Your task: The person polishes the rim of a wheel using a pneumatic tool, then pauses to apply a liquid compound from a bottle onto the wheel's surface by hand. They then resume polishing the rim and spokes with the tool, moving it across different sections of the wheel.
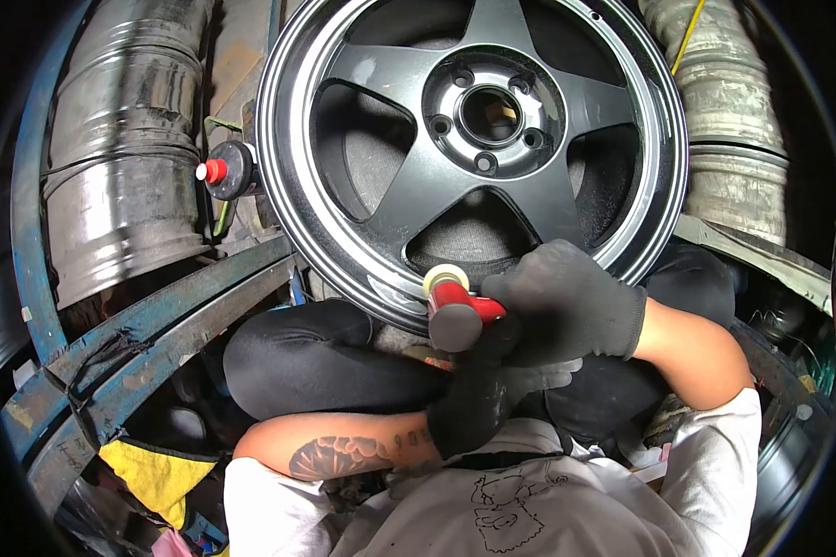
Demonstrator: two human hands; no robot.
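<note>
A dark grey five-spoke wheel rim [437, 190] with a shiny lip lies face-up before me. At its near edge is a small red handheld polisher [455, 316] with a round pale yellow pad against the lip. My right hand [567, 302], in a black glove, is closed around the polisher's right side, knuckles up. Below it my left hand [478, 399], also gloved, grips the polisher from underneath, its grey fingertips pointing right under the right hand. Much of the tool's handle is hidden between the gloves.
A black bottle with a red cap [225, 171] stands left of the rim. Metal drums [125, 148] line the left side, another stack [734, 121] the right. Blue steel bars [149, 334] run along the left, with a yellow cloth [163, 478] below them.
</note>
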